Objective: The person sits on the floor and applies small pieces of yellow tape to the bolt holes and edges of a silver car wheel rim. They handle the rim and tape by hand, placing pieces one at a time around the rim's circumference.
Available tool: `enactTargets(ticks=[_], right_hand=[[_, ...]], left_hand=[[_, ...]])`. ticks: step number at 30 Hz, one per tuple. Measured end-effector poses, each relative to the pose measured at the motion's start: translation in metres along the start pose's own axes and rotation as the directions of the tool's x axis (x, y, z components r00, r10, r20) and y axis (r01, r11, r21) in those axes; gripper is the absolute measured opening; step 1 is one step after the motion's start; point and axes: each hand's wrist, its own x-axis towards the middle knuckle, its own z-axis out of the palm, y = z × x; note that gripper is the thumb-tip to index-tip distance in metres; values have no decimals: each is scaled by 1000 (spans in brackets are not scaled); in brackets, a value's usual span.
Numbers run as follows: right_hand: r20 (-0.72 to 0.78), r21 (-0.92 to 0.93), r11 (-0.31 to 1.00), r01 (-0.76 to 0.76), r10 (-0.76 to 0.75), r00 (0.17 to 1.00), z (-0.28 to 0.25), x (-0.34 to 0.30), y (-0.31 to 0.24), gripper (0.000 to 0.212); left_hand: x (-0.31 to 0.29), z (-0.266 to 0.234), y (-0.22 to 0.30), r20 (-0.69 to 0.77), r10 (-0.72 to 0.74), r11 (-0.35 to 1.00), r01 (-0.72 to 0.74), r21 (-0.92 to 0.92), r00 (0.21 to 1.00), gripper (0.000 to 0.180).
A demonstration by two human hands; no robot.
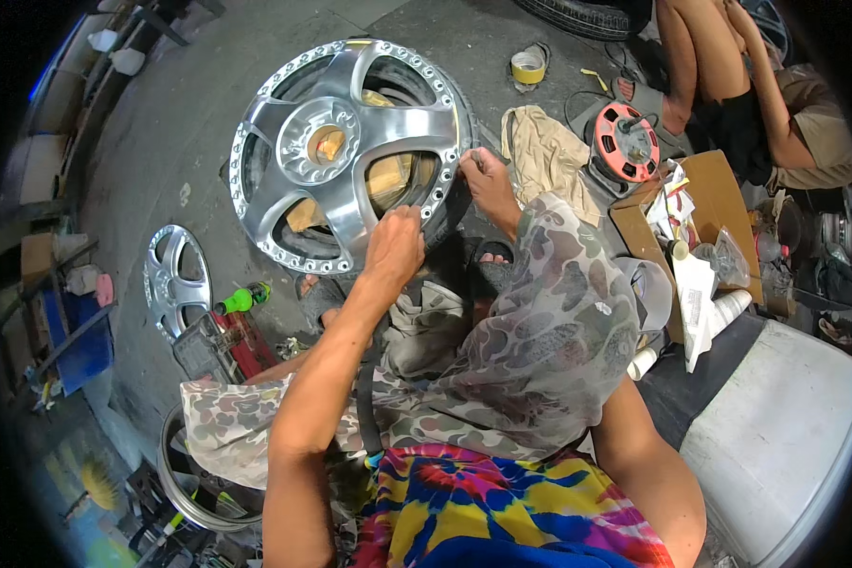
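A large polished silver wheel rim (407,128) with five broad spokes and small bolts around its edge lies before my feet. My left hand (395,248) is closed at the rim's near edge, its fingers curled down beside the bolts. Farther right along that edge, my right hand (490,187) has its fingers pinched together against the outer lip. Anything held in either hand is hidden by the fingers. Through the spoke gaps, yellowish wood or cardboard (388,177) shows beneath the rim.
A beige cloth (542,156), an orange cable reel (627,142) and a cardboard box (719,180) sit to the right. Beyond are a yellow tape roll (528,66) and a seated person (719,66). At left lie a smaller wheel face (178,282), green bottle (243,299) and red toolbox (241,346).
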Motion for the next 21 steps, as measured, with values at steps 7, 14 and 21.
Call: enactTargets(ticks=[7, 14, 21], right_hand=[[-38, -135, 988, -78, 73, 997, -15, -28, -6, 21], [20, -121, 990, -72, 75, 997, 0, -48, -27, 20], [-23, -333, 943, -20, 14, 1000, 9, -39, -33, 15]], left_hand=[[-20, -16, -11, 93, 10, 1000, -10, -1, 996, 46], [-33, -6, -29, -26, 47, 998, -48, -32, 999, 46], [-32, -10, -26, -14, 20, 1000, -21, -7, 1000, 43]])
